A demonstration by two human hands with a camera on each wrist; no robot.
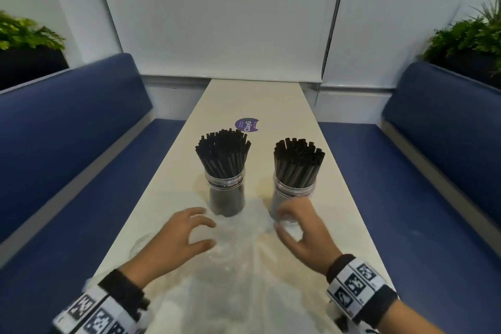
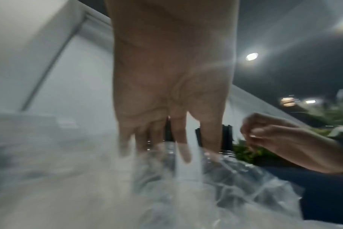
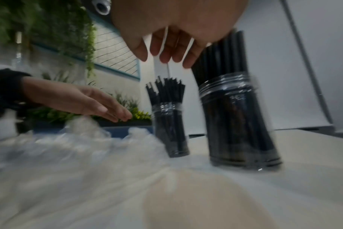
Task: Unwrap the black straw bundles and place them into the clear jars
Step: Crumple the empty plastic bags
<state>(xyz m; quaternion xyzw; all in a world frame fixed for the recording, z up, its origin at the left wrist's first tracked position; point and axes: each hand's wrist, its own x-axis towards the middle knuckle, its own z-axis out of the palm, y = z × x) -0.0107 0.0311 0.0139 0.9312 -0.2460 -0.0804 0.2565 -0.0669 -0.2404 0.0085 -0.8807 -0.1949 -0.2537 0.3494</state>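
Note:
Two clear jars stand upright on the pale table (image 1: 244, 97), each packed with black straws. The left jar (image 1: 226, 192) holds thin straws (image 1: 222, 154); the right jar (image 1: 294, 192) holds thicker straws (image 1: 298, 160). Crumpled clear plastic wrap (image 1: 238, 257) lies in front of the jars. My left hand (image 1: 189, 230) hovers over the wrap just short of the left jar, fingers relaxed and spread. My right hand (image 1: 295, 225) hangs in front of the right jar's base, fingers loosely curled, holding nothing. In the right wrist view both jars (image 3: 239, 124) (image 3: 169, 127) show, blurred.
Blue padded benches (image 1: 81, 160) (image 1: 423, 171) run along both sides of the narrow table. A round purple sticker (image 1: 246, 125) lies behind the jars. Green plants (image 1: 24, 32) (image 1: 471, 35) sit in dark planters behind the benches. A white wall closes the far end.

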